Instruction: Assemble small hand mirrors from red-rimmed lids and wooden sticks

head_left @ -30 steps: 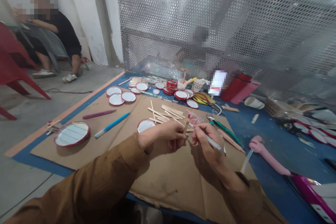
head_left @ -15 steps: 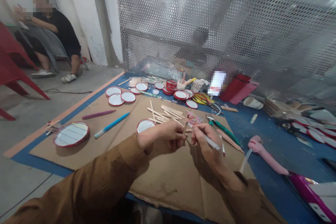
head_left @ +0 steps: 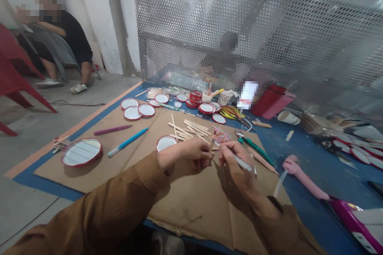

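Note:
Over the cardboard sheet (head_left: 191, 211), my left hand (head_left: 196, 152) pinches a short, flat wooden stick (head_left: 212, 142) held upright. My right hand (head_left: 235, 160) grips a white pen (head_left: 243, 164) like a writing tool, its tip close to the stick; whether they touch I cannot tell. Just beyond both hands lie loose wooden sticks (head_left: 179, 130) and a heap of small colourful rubber bands (head_left: 222, 135). A red-rimmed round lid (head_left: 166, 143) sits partly hidden behind my left wrist.
A red-rimmed disc with strings (head_left: 82, 152), a blue pen (head_left: 128, 142) and a purple pen (head_left: 112, 130) lie left. Green-handled pliers (head_left: 259, 151) and a pink-and-purple tool (head_left: 308, 179) lie right. Behind stands a perforated metal panel (head_left: 185, 20); a person (head_left: 70, 34) sits far left.
Both hands keep their grips and stay almost in place. My right hand with the pen has shifted very slightly to the right.

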A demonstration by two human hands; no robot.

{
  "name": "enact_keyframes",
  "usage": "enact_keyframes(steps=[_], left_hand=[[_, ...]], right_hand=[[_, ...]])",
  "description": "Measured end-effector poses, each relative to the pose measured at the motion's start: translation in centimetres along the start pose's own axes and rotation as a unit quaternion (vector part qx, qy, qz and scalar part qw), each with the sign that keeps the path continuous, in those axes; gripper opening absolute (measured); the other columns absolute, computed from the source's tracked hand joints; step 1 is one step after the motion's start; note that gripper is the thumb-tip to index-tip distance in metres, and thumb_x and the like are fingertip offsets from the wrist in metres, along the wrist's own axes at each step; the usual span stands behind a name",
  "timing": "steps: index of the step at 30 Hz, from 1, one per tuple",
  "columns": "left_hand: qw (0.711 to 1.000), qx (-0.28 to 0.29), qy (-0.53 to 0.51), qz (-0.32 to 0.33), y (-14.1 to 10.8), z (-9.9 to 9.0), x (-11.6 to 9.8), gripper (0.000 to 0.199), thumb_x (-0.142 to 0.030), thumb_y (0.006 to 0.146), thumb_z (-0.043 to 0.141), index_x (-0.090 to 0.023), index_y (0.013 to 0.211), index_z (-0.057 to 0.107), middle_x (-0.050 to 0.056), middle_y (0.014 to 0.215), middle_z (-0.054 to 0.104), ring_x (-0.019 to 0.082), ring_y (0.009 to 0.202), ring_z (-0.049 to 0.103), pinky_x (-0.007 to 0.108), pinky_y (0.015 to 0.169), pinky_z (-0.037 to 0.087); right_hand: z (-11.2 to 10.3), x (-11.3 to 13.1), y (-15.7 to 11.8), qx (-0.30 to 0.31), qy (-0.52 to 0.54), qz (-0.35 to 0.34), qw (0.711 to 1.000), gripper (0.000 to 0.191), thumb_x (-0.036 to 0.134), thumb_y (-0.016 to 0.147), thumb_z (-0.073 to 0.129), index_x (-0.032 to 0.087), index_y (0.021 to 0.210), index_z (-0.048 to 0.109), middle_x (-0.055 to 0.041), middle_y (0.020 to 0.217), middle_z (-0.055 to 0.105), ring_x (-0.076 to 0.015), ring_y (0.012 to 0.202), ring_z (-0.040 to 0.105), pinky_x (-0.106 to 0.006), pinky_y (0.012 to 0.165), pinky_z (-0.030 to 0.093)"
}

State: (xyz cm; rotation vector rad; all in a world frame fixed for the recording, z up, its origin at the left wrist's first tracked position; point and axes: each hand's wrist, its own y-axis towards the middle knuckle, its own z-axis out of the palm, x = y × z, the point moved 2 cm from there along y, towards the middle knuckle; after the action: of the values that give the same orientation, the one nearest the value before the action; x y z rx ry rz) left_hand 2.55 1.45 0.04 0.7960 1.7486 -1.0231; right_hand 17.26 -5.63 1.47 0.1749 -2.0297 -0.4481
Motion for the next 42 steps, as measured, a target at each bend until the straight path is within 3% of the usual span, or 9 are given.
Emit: enact_keyframes(steps=[9,24,31,42], left_hand=[[1.000,-0.004,0.006,-0.008,-0.10,0.06,-0.21,0.019,-0.017,0.089,0.045,-0.014,0.073,0.056,-0.001,0.056,0.059,0.011,0.042,0.057,0.022,0.045,0.048],[1.000,-0.007,-0.007,0.011,-0.08,0.07,0.10,0.023,-0.031,0.089,0.053,-0.014,0.074,0.055,-0.002,0.056,0.059,0.009,0.041,0.057,0.019,0.043,0.046],[1.000,-0.003,0.005,0.006,0.01,0.09,-0.04,0.022,-0.022,0.090,0.046,-0.014,0.072,0.055,0.000,0.057,0.059,0.011,0.041,0.057,0.022,0.044,0.048],[1.000,-0.008,0.000,0.014,-0.16,0.09,0.02,0.023,-0.030,0.090,0.049,-0.014,0.074,0.055,-0.002,0.056,0.059,0.010,0.042,0.058,0.019,0.044,0.047]], right_hand=[[-0.06,0.34,-0.08,-0.009,-0.005,-0.008,1.000,0.023,0.038,0.093,0.049,0.021,0.081,0.058,0.0033,0.060,0.057,-0.0127,0.053,0.053,-0.025,0.052,0.040],[0.00,-0.24,-0.11,0.003,0.008,-0.005,1.000,0.019,0.038,0.094,0.049,0.022,0.087,0.058,0.0037,0.063,0.058,-0.0124,0.057,0.055,-0.025,0.055,0.041],[0.03,0.00,-0.18,0.002,0.000,0.002,1.000,0.021,0.040,0.094,0.049,0.021,0.087,0.058,0.0031,0.062,0.057,-0.0129,0.055,0.055,-0.026,0.053,0.042],[0.00,-0.05,-0.30,-0.001,-0.001,0.006,1.000,0.020,0.038,0.093,0.051,0.021,0.088,0.059,0.0027,0.064,0.060,-0.0132,0.056,0.056,-0.025,0.053,0.043]])
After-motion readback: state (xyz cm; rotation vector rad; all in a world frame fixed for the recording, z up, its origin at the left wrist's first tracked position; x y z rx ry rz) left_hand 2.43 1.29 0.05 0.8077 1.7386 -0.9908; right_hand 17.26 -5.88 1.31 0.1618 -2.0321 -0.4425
